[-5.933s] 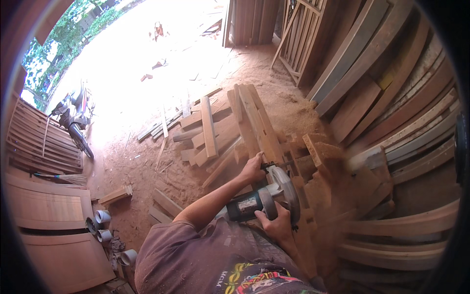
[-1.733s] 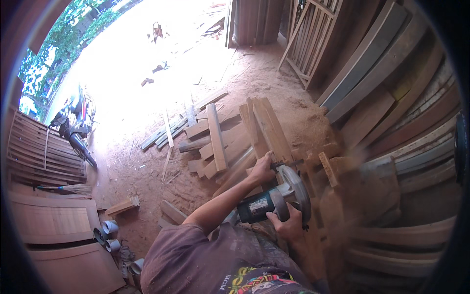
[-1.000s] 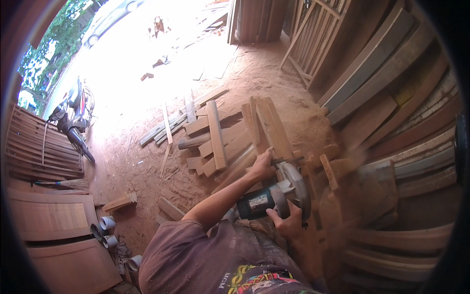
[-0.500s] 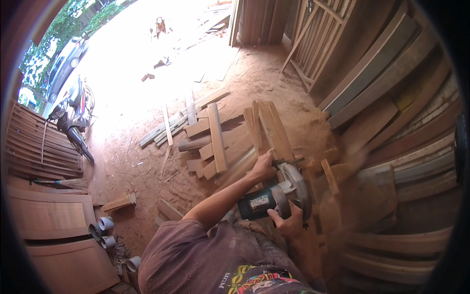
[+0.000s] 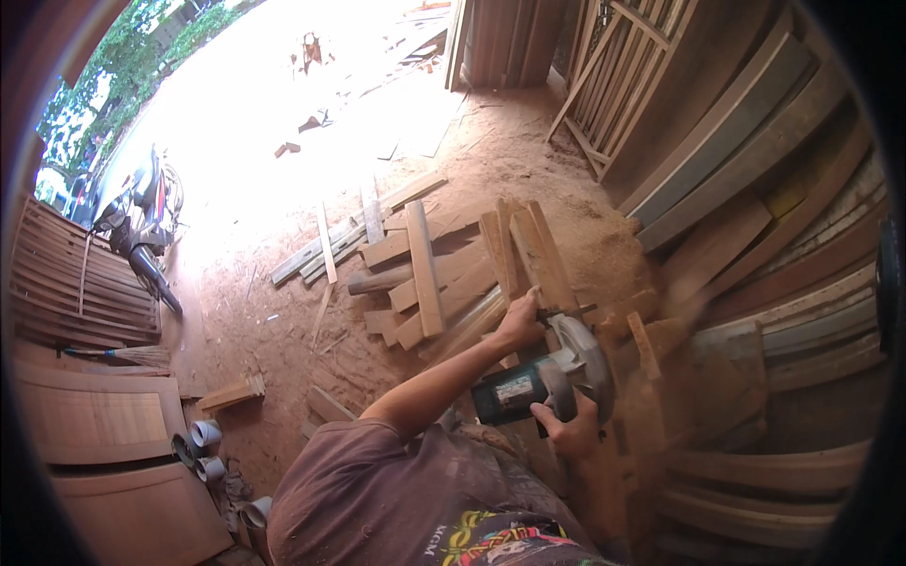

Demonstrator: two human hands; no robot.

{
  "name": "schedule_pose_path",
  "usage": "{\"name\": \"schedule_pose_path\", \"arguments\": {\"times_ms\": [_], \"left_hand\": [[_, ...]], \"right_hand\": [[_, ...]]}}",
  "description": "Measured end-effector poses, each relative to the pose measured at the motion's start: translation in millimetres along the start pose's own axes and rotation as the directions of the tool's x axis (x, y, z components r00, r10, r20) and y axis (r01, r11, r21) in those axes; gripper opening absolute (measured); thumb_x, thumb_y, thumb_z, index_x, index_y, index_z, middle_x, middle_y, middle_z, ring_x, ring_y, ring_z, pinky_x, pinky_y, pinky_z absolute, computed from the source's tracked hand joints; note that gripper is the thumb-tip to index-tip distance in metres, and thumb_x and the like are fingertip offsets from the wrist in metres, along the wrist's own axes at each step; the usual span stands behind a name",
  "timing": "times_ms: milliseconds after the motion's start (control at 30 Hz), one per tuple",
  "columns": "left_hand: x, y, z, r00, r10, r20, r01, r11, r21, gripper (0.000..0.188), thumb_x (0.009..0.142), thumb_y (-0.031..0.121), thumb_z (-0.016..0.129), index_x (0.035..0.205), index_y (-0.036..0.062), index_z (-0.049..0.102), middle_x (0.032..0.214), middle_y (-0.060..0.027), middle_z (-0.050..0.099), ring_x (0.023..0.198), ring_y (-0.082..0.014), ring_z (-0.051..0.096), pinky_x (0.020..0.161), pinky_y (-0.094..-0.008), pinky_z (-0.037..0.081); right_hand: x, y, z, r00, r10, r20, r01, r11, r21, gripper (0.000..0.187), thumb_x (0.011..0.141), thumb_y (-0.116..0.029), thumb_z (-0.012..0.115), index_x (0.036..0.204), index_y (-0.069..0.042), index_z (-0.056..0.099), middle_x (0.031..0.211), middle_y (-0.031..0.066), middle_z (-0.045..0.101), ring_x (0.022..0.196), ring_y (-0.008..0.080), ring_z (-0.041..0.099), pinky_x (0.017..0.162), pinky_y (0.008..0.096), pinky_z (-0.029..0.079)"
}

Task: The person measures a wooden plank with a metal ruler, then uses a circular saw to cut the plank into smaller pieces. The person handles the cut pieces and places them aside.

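Observation:
My right hand (image 5: 576,427) is wrapped round the rear handle of a circular saw (image 5: 514,390) with a dark motor body and a pale blade guard. The saw sits low over timber, and its blade is hidden. Just ahead of the saw's base, my left hand (image 5: 519,324) closes on a wooden board (image 5: 541,255) that points away from me. Its fingertips are partly hidden. Dust hangs in the air to the right of the guard.
Offcuts (image 5: 425,269) lie piled left of the board. Stacked planks (image 5: 812,330) line the right side, and a slatted frame (image 5: 618,80) leans behind. At the left are a motorbike (image 5: 142,226), door panels (image 5: 104,415) and cylindrical containers (image 5: 205,433). Sawdust covers the ground.
The saw and both hands have shifted slightly to the right. The view has moved a little as well. The car seen outside at the upper left has mostly passed out of sight behind the motorbike.

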State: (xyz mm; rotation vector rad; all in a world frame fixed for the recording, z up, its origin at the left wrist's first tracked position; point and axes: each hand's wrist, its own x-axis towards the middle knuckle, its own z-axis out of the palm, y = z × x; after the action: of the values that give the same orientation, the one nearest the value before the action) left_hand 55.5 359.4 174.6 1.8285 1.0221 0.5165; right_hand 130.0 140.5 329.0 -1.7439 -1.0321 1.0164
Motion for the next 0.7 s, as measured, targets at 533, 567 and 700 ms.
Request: {"name": "schedule_pose_path", "arguments": {"times_ms": [533, 567, 700], "left_hand": [[8, 14, -9, 0.999, -0.017, 0.031, 0.017, 1.000, 0.003, 0.081, 0.079, 0.002, 0.066, 0.154, -0.0113, 0.041, 0.127, -0.0385, 0.067, 0.128, -0.0521, 0.062, 0.109, -0.0525, 0.050], [5, 16, -10, 0.998, -0.032, 0.045, 0.032, 0.999, 0.015, 0.081, 0.079, 0.003, 0.067, 0.155, -0.0106, 0.041, 0.128, -0.0381, 0.067, 0.129, -0.0517, 0.062, 0.109, -0.0521, 0.050], [11, 11, -13, 0.996, -0.063, 0.067, 0.063, 0.998, 0.006, 0.085, 0.080, 0.005, 0.071, 0.158, -0.0066, 0.040, 0.132, -0.0347, 0.067, 0.131, -0.0492, 0.063, 0.110, -0.0506, 0.051]], "right_hand": [[8, 7, 1, 1.000, -0.017, -0.024, 0.017, 1.000, 0.001, 0.020, 0.087, -0.012, 0.087, 0.092, 0.000, 0.072, 0.076, 0.0068, 0.072, 0.072, 0.0130, 0.066, 0.070, 0.0343, 0.055], [6, 7, 2, 1.000, -0.014, -0.023, 0.014, 1.000, 0.003, 0.020, 0.087, -0.012, 0.087, 0.093, 0.000, 0.073, 0.077, 0.0072, 0.073, 0.072, 0.0133, 0.067, 0.070, 0.0344, 0.056], [12, 8, 3, 0.998, -0.064, -0.001, 0.064, 0.998, -0.015, 0.020, 0.088, -0.012, 0.087, 0.097, 0.001, 0.074, 0.081, 0.0090, 0.075, 0.074, 0.0152, 0.070, 0.072, 0.0352, 0.057]]}}
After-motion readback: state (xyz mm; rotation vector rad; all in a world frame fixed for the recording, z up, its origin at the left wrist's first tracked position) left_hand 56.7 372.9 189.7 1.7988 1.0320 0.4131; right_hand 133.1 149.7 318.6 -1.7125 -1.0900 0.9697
